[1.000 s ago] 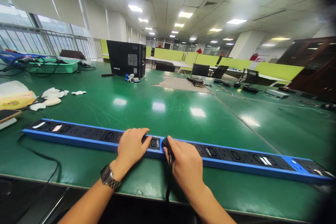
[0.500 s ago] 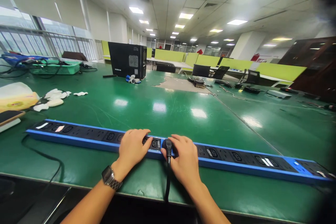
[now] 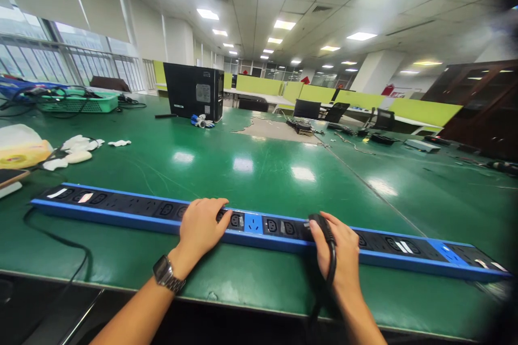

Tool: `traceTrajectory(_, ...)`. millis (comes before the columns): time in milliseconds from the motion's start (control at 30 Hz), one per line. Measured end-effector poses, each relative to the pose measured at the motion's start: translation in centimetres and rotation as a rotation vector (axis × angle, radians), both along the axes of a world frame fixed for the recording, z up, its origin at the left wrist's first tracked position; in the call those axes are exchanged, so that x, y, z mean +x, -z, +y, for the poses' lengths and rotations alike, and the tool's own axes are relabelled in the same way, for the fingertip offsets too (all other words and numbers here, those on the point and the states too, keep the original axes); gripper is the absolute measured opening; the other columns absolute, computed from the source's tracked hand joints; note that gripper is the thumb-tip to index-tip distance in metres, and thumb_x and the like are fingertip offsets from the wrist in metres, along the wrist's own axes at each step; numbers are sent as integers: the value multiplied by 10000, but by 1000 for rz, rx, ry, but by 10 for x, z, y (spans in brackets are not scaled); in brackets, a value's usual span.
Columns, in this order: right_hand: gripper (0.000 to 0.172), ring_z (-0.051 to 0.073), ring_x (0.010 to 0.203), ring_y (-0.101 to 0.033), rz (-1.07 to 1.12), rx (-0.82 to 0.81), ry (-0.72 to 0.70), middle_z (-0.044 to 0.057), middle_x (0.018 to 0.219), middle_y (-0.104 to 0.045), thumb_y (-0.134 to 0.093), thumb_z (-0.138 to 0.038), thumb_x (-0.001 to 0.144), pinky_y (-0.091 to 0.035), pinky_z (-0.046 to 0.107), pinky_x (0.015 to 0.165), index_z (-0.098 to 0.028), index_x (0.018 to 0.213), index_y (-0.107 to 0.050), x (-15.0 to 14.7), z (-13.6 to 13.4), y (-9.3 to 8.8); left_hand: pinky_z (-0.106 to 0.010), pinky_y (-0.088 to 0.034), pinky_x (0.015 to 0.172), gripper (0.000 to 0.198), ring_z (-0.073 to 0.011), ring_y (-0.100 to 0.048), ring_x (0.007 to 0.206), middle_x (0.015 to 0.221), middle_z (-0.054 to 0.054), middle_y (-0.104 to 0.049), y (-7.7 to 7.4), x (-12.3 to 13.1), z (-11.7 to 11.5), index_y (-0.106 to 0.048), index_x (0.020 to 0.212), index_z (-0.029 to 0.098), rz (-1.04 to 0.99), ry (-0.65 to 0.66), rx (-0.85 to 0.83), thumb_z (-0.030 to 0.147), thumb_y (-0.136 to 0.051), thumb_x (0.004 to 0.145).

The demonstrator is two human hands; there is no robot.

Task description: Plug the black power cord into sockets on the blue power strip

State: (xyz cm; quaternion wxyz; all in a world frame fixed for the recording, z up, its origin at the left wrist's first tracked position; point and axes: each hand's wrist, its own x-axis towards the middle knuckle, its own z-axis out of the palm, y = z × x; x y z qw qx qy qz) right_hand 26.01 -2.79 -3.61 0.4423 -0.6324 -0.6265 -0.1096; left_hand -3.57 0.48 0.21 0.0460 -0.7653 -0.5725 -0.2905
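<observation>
The one power strip [image 3: 133, 210], blue with black sockets, lies along the near edge of the green table [image 3: 251, 172], reaching from near its left side almost to its right. A single black plug [image 3: 318, 222] sits on the strip right of its middle, and its cable [image 3: 332, 267] drops over the near edge. The right hand [image 3: 342, 259] is clenched around that plug, thumb and fingers wrapped over its top. The left hand [image 3: 201, 225], with a wristwatch [image 3: 165, 274] on it, lies on the strip's middle, its fingers [image 3: 218, 209] loosely spread and pressing down, grasping nothing. A second black cable [image 3: 60, 240] loops off the strip's left end. Toward the far left corner stand one black computer case [image 3: 193, 91] and one green basket [image 3: 79, 102]; white scraps [image 3: 79, 144] lie near the left edge. Nothing lies between the two hands but the strip.
</observation>
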Motion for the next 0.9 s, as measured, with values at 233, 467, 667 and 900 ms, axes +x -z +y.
traceTrajectory(233, 469, 311, 1070, -528, -38, -82, -15, 92, 1155, -667, -457, -638, 859, -390, 560, 920, -253, 950, -710, 11, -10, -2, -408, -500, 840, 254, -263, -675, 869, 936, -65, -754, -1, 0, 0, -707, 1025, 211, 11, 4, -5, 345, -533, 899)
traceTrajectory(467, 397, 279, 1030, -563, -93, -118, -125, 86, 1100, -681, -549, -605, 824, -452, 516, 886, -263, 948, -707, 13, -7, -14, -396, -506, 828, 249, -252, -679, 851, 930, -61, -758, -2, 0, -1, -707, 1011, 216, 25, 7, 9, 343, -526, 897)
traceTrajectory(667, 379, 269, 1000, -574, -95, -50, -142, 96, 1066, -681, -563, -566, 838, -462, 503, 882, -235, 977, -683, 9, -12, -12, -408, -498, 835, 248, -263, -673, 874, 950, -58, -755, -1, 0, -1, -703, 1014, 218, 25, 11, 3, 347, -522, 905)
traceTrajectory(900, 356, 260, 1000, -573, -147, -44, -128, 80, 1069, -679, -579, -540, 840, -461, 500, 889, -240, 1006, -674, 9, -13, -12, -418, -493, 847, 255, -270, -670, 890, 969, -66, -752, -1, 0, -1, -703, 1019, 207, 27, 15, -6, 345, -515, 914)
